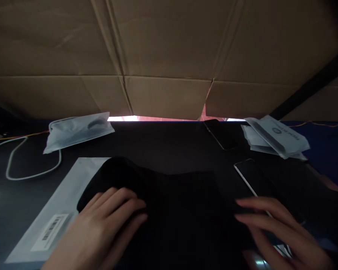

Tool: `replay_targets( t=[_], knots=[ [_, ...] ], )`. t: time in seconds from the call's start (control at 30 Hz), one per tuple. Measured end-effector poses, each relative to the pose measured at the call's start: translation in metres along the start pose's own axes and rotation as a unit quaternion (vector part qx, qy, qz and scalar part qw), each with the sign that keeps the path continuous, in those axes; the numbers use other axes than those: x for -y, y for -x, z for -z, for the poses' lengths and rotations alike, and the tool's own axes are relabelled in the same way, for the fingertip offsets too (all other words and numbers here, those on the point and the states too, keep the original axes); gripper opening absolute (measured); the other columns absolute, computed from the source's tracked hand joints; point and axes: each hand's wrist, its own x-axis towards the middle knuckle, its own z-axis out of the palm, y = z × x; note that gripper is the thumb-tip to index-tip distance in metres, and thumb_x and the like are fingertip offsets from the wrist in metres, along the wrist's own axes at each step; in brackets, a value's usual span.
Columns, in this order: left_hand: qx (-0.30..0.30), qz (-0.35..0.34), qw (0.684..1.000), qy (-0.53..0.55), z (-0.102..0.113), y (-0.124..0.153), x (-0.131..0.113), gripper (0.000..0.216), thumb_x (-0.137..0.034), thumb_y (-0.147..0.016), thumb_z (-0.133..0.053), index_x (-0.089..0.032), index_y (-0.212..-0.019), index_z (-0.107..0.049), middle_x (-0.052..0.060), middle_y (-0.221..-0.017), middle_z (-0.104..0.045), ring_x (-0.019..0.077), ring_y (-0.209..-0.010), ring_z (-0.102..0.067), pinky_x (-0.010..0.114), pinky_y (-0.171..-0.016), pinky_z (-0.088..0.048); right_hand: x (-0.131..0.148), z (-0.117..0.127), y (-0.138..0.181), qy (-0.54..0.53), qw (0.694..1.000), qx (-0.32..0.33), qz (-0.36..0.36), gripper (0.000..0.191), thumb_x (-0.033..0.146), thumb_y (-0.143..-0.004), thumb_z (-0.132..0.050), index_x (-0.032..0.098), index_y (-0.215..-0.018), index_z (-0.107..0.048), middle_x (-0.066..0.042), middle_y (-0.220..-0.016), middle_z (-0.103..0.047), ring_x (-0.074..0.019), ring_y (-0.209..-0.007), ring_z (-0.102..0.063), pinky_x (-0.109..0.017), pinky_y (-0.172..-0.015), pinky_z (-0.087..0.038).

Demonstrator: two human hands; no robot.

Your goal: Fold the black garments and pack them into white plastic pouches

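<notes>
A dark black cloth [183,210] lies spread in front of me, with a raised, rounded fold on its left side. My left hand [101,221] rests on that fold, fingers lightly bent and lying along the fabric, thumb a little apart. Over at the right, my right hand [281,228] is slightly blurred, its fingers apart with nothing visible between them. It hovers by the near end of a phone-like dark slab [260,176] with a pale edge. A flat white plastic bag [64,191] bearing a barcode label [50,231] extends beneath the cloth's left side.
At the back left sits another white pouch [80,131] beside a looped white cable [33,177]. A dark phone [219,135] lies at the back, left of several stacked white packets [276,137]. Cardboard [166,48] walls off the table's far edge.
</notes>
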Motion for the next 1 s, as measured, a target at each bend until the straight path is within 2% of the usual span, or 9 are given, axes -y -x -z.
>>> replay_targets(
  t=[0.1,0.17,0.3,0.4,0.53,0.63,0.8,0.9,1.0],
  knots=[
    [-0.021,0.009,0.999,-0.046,-0.011,-0.025,0.0,0.033,-0.037,-0.109,-0.049,-0.031,-0.11,-0.081,0.006,-0.115,-0.079,0.0294,-0.095,-0.075,0.05,-0.08,-0.065,0.014,-0.013,-0.043,0.024,0.992,0.124,0.016,0.036,0.039,-0.104,-0.07,0.048,-0.138,-0.074,0.0,-0.16,-0.062,-0.0354,-0.145,-0.061,-0.06,-0.111,-0.061],
    [-0.026,0.004,0.998,-0.06,-0.016,-0.034,0.005,0.031,-0.036,-0.107,-0.055,-0.028,-0.124,-0.079,0.01,-0.129,-0.076,0.0329,-0.104,-0.074,0.054,-0.084,-0.066,0.016,-0.022,-0.07,-0.013,0.989,0.145,0.006,0.023,0.037,-0.105,-0.069,0.042,-0.124,-0.08,-0.001,-0.154,-0.067,-0.0333,-0.141,-0.063,-0.06,-0.114,-0.057],
    [-0.015,0.003,0.997,-0.074,-0.016,-0.048,0.023,0.069,-0.043,-0.095,-0.076,-0.024,-0.159,-0.057,0.014,-0.171,-0.049,0.0384,-0.128,-0.066,0.06,-0.102,-0.063,0.003,-0.032,-0.112,-0.106,0.99,0.068,-0.064,0.023,0.042,-0.105,-0.067,0.027,-0.092,-0.079,-0.004,-0.102,-0.08,-0.0231,-0.089,-0.079,-0.038,-0.08,-0.067],
    [0.011,0.025,0.993,-0.115,-0.008,-0.064,0.028,0.086,-0.049,-0.091,-0.08,-0.019,-0.166,-0.049,0.017,-0.18,-0.036,0.0428,-0.131,-0.064,0.065,-0.103,-0.061,-0.001,-0.038,-0.135,-0.096,0.989,-0.047,-0.105,0.035,0.05,-0.112,-0.053,0.022,-0.117,-0.074,-0.008,-0.104,-0.078,-0.0194,-0.069,-0.075,-0.035,-0.062,-0.063],
    [-0.015,0.035,0.989,-0.145,-0.007,-0.077,0.007,0.058,-0.028,-0.108,-0.049,-0.017,-0.164,-0.052,0.015,-0.177,-0.042,0.0434,-0.134,-0.063,0.065,-0.102,-0.061,0.018,-0.046,-0.132,-0.076,0.987,-0.131,-0.06,0.039,0.043,-0.111,-0.056,0.026,-0.146,-0.062,-0.015,-0.152,-0.064,-0.0295,-0.127,-0.072,-0.049,-0.101,-0.063],
    [-0.029,-0.01,0.99,-0.141,-0.025,-0.07,-0.01,0.055,-0.034,-0.114,-0.038,-0.025,-0.168,-0.046,0.01,-0.175,-0.047,0.0375,-0.148,-0.059,0.058,-0.107,-0.062,0.031,-0.056,-0.109,-0.011,0.997,0.05,0.048,0.046,0.038,-0.112,-0.056,0.035,-0.158,-0.058,-0.005,-0.168,-0.055,-0.032,-0.159,-0.047,-0.059,-0.126,-0.046],
    [-0.029,-0.026,0.982,-0.187,-0.058,-0.056,-0.013,0.066,-0.06,-0.114,-0.036,-0.026,-0.169,-0.044,0.013,-0.173,-0.046,0.0419,-0.157,-0.05,0.065,-0.11,-0.059,0.023,-0.069,-0.086,0.087,0.982,0.164,0.02,0.062,0.049,-0.117,-0.044,0.036,-0.176,-0.028,0.0,-0.181,-0.033,-0.036,-0.17,-0.02,-0.076,-0.134,-0.02],
    [-0.021,-0.002,0.98,-0.199,-0.053,-0.063,-0.013,0.061,-0.055,-0.114,-0.039,-0.027,-0.166,-0.049,0.011,-0.171,-0.049,0.0421,-0.155,-0.052,0.065,-0.108,-0.06,0.019,-0.064,-0.093,0.099,0.978,0.182,0.017,0.059,0.05,-0.117,-0.041,0.035,-0.174,-0.035,0.0,-0.179,-0.036,-0.0365,-0.169,-0.023,-0.076,-0.133,-0.022],
    [-0.012,0.035,0.976,-0.216,-0.033,-0.087,-0.011,0.054,-0.043,-0.113,-0.044,-0.023,-0.162,-0.055,0.012,-0.169,-0.054,0.0423,-0.153,-0.055,0.061,-0.102,-0.062,0.015,-0.058,-0.112,0.117,0.986,0.12,0.024,0.051,0.04,-0.117,-0.038,0.031,-0.164,-0.053,-0.001,-0.173,-0.049,-0.034,-0.164,-0.038,-0.069,-0.131,-0.035]
  ],
)
